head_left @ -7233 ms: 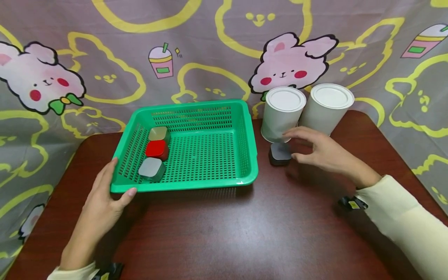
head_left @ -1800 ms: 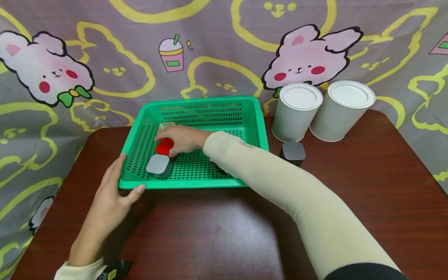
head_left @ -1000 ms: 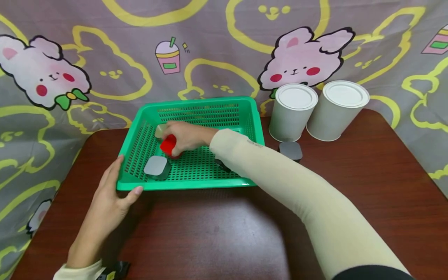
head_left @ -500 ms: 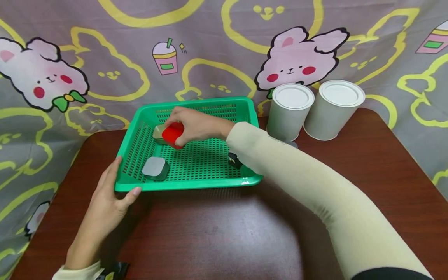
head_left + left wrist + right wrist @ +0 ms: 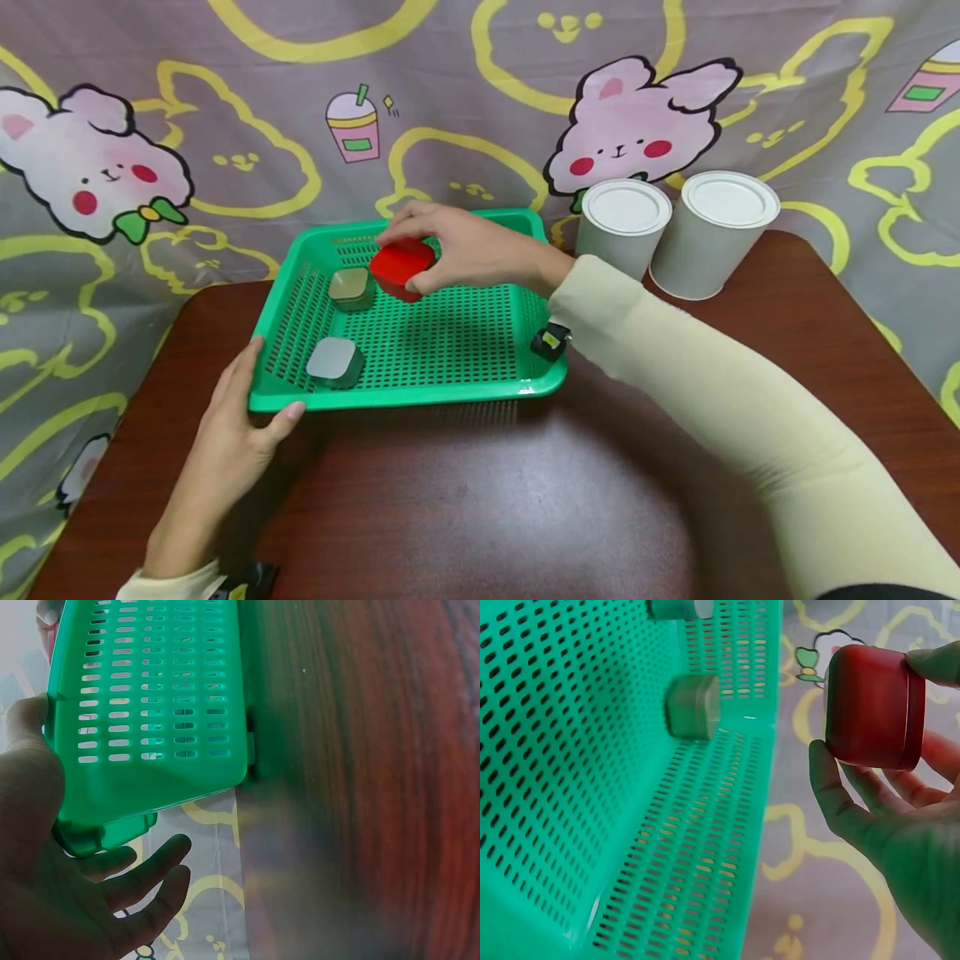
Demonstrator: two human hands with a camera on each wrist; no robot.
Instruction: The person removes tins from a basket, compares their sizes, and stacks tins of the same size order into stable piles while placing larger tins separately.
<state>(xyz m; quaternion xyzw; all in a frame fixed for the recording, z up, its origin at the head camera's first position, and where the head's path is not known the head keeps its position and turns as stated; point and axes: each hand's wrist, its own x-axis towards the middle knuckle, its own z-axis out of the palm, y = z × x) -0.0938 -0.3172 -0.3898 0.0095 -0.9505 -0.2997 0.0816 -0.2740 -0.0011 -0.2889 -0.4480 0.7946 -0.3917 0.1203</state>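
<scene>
My right hand (image 5: pixel 468 246) pinches a small red lidded box (image 5: pixel 401 262) between thumb and fingers, lifted above the green plastic basket (image 5: pixel 420 396). The right wrist view shows the red box (image 5: pixel 870 709) well off the basket's floor. Inside the basket, a beige box (image 5: pixel 351 287) lies at the back left and a grey box (image 5: pixel 334 361) at the front left. My left hand (image 5: pixel 228 433) rests on the basket's front left corner, thumb at the front rim. In the left wrist view several of its fingers (image 5: pixel 154 870) extend straight and spread.
Two white lidded cans (image 5: pixel 622 217) stand at the back right of the brown table (image 5: pixel 465 500), partly behind my right arm. A patterned cloth (image 5: pixel 450 83) hangs along the back. My right sleeve (image 5: pixel 712 392) crosses over the basket's right side.
My right hand has reached into the basket, taken hold of the red box between the beige and grey ones, and lifted it up and right. The dark box by the cans is now hidden.
</scene>
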